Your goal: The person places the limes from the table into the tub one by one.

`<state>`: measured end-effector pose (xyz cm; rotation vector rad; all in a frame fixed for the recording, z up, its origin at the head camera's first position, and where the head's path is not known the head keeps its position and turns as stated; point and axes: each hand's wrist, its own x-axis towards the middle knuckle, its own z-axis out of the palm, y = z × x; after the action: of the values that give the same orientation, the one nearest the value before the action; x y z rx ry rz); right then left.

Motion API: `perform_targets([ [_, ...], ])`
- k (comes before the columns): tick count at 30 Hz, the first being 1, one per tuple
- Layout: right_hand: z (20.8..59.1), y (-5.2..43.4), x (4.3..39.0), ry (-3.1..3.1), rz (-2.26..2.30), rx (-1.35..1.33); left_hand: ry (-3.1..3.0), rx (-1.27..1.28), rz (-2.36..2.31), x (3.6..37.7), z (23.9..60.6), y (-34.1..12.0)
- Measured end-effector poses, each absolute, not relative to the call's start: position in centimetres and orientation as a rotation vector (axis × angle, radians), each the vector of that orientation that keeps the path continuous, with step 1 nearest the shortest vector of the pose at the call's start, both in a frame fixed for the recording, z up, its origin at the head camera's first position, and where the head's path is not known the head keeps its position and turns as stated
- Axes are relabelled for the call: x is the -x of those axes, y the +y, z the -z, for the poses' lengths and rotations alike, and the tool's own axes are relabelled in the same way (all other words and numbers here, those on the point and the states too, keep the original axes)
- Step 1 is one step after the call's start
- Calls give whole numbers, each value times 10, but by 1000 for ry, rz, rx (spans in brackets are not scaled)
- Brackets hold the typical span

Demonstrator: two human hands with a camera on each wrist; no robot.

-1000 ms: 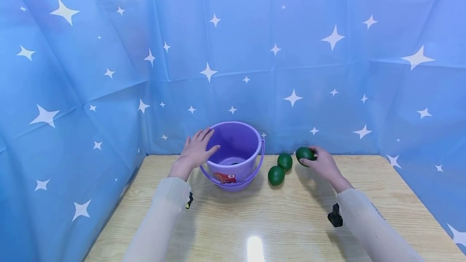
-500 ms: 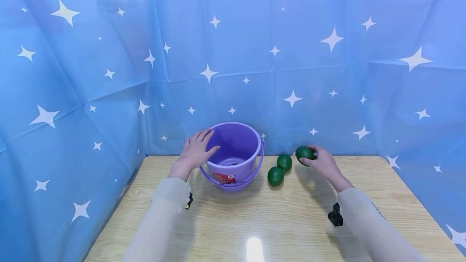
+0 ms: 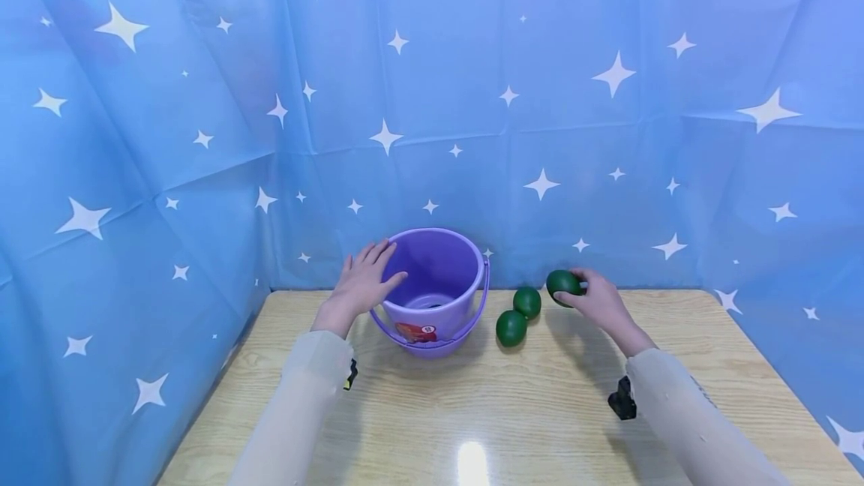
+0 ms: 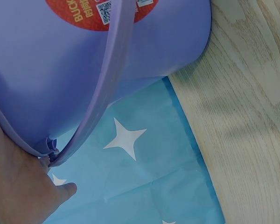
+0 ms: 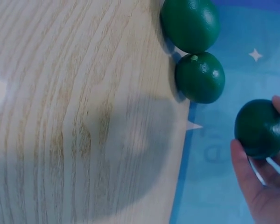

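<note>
A purple bucket (image 3: 432,265) stands upright on the table at centre, its handle hanging down in front. My left hand (image 3: 364,282) lies on its left rim, fingers spread and straight; the left wrist view has the thumb beside the handle joint. A small dark patch shows at the bucket's bottom, mostly hidden by the front wall. On the right, my right hand (image 3: 597,300) pinches a smooth, dark green egg-shaped fruit (image 5: 261,128) between thumb and fingers, held above its shadow. Two matching green fruits (image 3: 511,328) (image 5: 199,77) sit together between bucket and right hand.
The light wooden tabletop (image 3: 472,403) ends at a blue star-printed cloth (image 3: 459,96), which hangs behind it and along both sides. The bucket and the fruits are near the back edge. A bright light reflection lies on the front of the table.
My right hand and its green fruit have risen very slightly. My left hand, the bucket and the two other fruits stay in place.
</note>
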<state>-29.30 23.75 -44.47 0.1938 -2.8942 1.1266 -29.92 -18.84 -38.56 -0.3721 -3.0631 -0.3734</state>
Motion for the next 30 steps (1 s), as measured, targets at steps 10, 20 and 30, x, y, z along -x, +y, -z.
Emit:
perform_targets([
  [10, 442, 234, 294, -2868, -1131, -226, -3055, 374, 373, 297, 385, -188],
  [20, 432, 228, 290, -2845, -1152, -251, -3047, 378, 387, 297, 385, -187],
  [30, 425, 223, 288, -2830, -1167, -268, -3051, 381, 369, 297, 384, -188],
])
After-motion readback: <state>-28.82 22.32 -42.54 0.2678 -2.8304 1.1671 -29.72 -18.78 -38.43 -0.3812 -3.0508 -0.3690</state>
